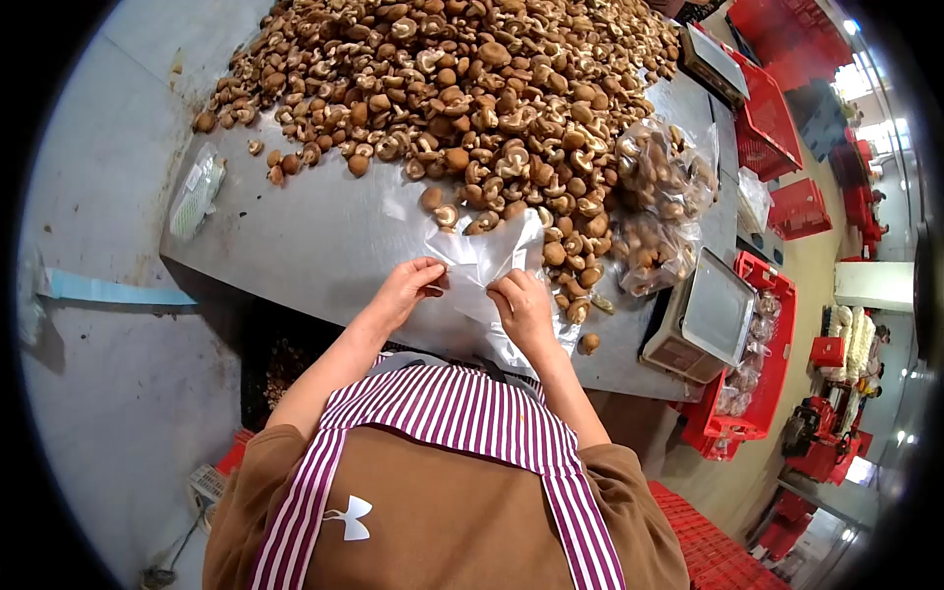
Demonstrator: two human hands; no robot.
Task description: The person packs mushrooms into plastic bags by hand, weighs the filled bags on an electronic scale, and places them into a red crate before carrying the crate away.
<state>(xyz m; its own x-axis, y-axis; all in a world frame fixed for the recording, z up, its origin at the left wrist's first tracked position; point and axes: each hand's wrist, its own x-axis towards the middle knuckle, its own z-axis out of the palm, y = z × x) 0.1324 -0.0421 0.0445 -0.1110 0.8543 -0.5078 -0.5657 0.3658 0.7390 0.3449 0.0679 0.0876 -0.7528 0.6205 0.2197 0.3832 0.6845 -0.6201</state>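
A clear plastic bag (479, 258) is stretched between my two hands, just above the near edge of the metal table. My left hand (413, 285) pinches its left side. With fingers closed, my right hand (521, 303) grips the right side of the same bag. Whether the bag's mouth is parted I cannot tell. Right behind it spreads a large heap of brown mushrooms (472, 108), caps and pale stems mixed. Some loose mushrooms lie close to my right hand.
Filled bags of mushrooms (661, 211) rest at the heap's right side. A weighing scale (716, 313) stands at the table's right edge, beside a red crate (762, 418) holding packed bags. On the left corner lies a wrapped pack (199, 192). More red crates (767, 118) stand farther right.
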